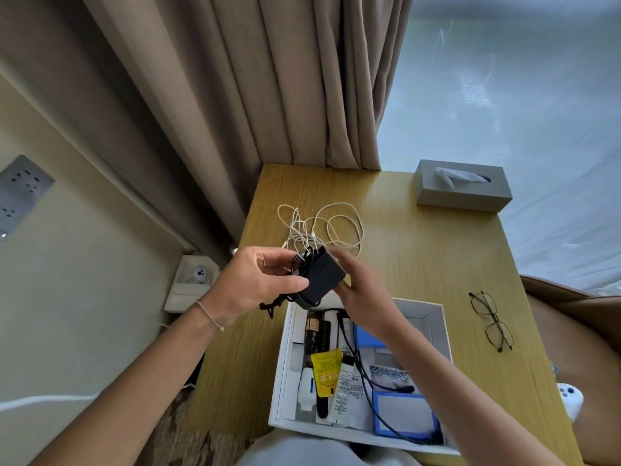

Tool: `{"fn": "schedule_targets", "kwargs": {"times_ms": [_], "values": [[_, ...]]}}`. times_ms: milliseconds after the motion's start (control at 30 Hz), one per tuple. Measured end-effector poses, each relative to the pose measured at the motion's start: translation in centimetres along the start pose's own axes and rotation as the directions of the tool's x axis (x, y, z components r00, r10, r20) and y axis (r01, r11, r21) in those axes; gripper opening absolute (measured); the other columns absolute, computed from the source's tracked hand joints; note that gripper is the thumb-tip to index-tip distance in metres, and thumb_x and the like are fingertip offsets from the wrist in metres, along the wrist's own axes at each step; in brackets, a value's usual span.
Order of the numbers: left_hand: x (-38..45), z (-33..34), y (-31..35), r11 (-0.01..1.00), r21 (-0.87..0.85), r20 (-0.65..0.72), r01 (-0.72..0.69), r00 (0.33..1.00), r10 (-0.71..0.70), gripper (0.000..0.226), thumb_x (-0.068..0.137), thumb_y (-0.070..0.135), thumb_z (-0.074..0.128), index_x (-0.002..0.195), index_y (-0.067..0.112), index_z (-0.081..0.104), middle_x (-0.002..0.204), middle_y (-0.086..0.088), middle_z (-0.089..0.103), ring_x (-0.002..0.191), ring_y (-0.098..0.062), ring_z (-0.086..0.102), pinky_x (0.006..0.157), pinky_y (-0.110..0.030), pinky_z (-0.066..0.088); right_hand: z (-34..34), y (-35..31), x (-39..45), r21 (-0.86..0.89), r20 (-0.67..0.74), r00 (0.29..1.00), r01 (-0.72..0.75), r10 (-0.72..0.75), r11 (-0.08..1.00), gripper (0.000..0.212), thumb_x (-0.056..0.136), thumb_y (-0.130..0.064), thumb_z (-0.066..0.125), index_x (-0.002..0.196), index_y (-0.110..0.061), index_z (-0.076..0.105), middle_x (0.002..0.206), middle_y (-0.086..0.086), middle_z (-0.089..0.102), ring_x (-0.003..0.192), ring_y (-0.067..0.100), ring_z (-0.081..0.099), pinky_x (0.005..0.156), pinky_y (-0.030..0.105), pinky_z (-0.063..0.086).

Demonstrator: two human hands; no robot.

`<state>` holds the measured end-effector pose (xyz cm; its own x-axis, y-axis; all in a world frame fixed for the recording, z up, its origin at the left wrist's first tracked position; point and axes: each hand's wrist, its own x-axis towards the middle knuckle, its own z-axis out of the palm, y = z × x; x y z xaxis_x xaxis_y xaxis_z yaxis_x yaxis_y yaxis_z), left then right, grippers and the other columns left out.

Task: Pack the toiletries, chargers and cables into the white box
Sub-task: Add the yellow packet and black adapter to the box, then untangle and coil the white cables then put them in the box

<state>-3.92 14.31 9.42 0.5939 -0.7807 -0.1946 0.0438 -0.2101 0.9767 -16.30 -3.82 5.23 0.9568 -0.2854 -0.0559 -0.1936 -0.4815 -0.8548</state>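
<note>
Both hands hold a black charger (321, 280) up above the far end of the white box (445, 334). The left hand (258, 284) pinches it, thumb on the near side and fingers curled over its bundled black cord (300, 264); the right hand (361, 290) cups the block from the right, fingers wrapped behind it. Inside the box lie a yellow tube (326, 371), a white tube (346, 391), a dark cable (363, 375) and a blue-edged packet (405, 415). Farther off on the wooden table (420, 257) sprawls a loose white cable (322, 227), untouched. Right of the box rest folded glasses (492, 321), and at the far right corner sits a grey tissue box (462, 188).
</note>
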Motion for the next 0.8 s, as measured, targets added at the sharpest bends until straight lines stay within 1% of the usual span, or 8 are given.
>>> {"fn": "schedule_targets", "kwargs": {"times_ms": [67,167,267,333,500,567,667,800], "values": [[-0.3,0.4,-0.1,0.998,-0.062,-0.049,0.022,0.998,-0.025,0.054,0.063,0.026,0.089,0.112,0.013,0.072,0.109,-0.012,0.075,0.103,-0.028,0.071,0.090,-0.036,0.058,0.1,0.6,-0.3,0.072,-0.011,1.000,-0.026,0.027,0.997,0.020,0.101,-0.010,0.051,0.097,-0.016,0.069,0.071,-0.010,0.066,0.065,0.013,0.059,0.067,0.040,0.050],[-0.5,1.1,-0.4,0.985,-0.160,-0.125,0.059,0.989,-0.079,0.053,0.061,0.019,0.091,0.109,0.015,0.070,0.104,-0.017,0.075,0.098,-0.031,0.072,0.087,-0.037,0.059,-0.1,1.8,-1.2,-0.102,-0.057,0.998,-0.036,0.030,0.994,0.022,0.103,-0.016,0.052,0.092,-0.019,0.071,0.054,-0.016,0.053,0.047,0.005,0.043,0.051,0.028,0.033],[-0.5,2.0,-0.9,0.965,-0.242,-0.158,0.104,0.977,-0.145,0.052,0.064,0.015,0.090,0.112,0.014,0.069,0.103,-0.018,0.075,0.095,-0.031,0.072,0.086,-0.039,0.057,-0.3,1.8,-2.4,-0.314,-0.001,1.000,-0.003,0.003,0.949,0.023,0.103,-0.019,0.052,0.090,-0.020,0.072,0.058,-0.014,0.058,0.050,0.004,0.051,0.051,0.032,0.039],[-0.3,2.8,-1.4,0.972,-0.197,-0.230,0.129,0.957,-0.174,0.045,0.066,0.015,0.088,0.108,0.015,0.072,0.102,-0.015,0.076,0.093,-0.027,0.072,0.086,-0.038,0.056,-0.6,1.4,-3.0,-0.396,0.023,1.000,0.009,0.001,0.918,0.024,0.103,-0.021,0.051,0.092,-0.020,0.072,0.070,-0.005,0.070,0.059,0.017,0.061,0.059,0.038,0.051],[-0.1,4.3,-2.3,0.966,0.223,-0.382,0.129,0.924,-0.035,0.031,0.075,0.018,0.084,0.103,0.024,0.073,0.092,0.006,0.074,0.085,-0.004,0.069,0.072,-0.017,0.056,-2.2,-0.4,-4.0,-0.628,0.141,0.987,0.144,-0.070,0.764,0.024,0.103,-0.035,0.047,0.104,-0.022,0.068,0.087,-0.002,0.073,0.072,0.022,0.065,0.066,0.038,0.057],[-0.3,4.7,-2.2,0.917,0.380,-0.351,0.122,0.936,0.021,0.033,0.074,0.024,0.083,0.105,0.029,0.072,0.091,0.014,0.071,0.081,0.001,0.067,0.066,-0.013,0.054,-2.8,-1.2,-4.1,-0.649,0.169,0.976,0.215,-0.137,0.730,0.023,0.103,-0.036,0.048,0.108,-0.025,0.067,0.089,-0.005,0.072,0.072,0.020,0.065,0.065,0.037,0.056],[-0.4,5.2,-1.8,0.865,0.487,-0.208,0.122,0.978,-0.021,0.035,0.073,0.030,0.083,0.106,0.033,0.072,0.091,0.017,0.070,0.079,0.000,0.067,0.068,-0.018,0.057,-3.8,-2.0,-3.7,-0.615,0.171,0.953,0.301,-0.249,0.729,0.019,0.098,-0.035,0.058,0.107,-0.026,0.072,0.089,-0.008,0.071,0.070,0.018,0.063,0.062,0.036,0.056],[-0.1,5.5,-1.5,0.865,0.481,-0.012,0.141,0.988,-0.155,0.033,0.072,0.028,0.084,0.103,0.035,0.073,0.092,0.013,0.072,0.080,-0.001,0.068,0.071,-0.021,0.058,-4.1,-2.0,-3.2,-0.543,0.174,0.936,0.350,-0.305,0.763,0.013,0.086,-0.032,0.075,0.095,-0.022,0.076,0.086,-0.006,0.068,0.074,0.017,0.062,0.064,0.039,0.054]]}}
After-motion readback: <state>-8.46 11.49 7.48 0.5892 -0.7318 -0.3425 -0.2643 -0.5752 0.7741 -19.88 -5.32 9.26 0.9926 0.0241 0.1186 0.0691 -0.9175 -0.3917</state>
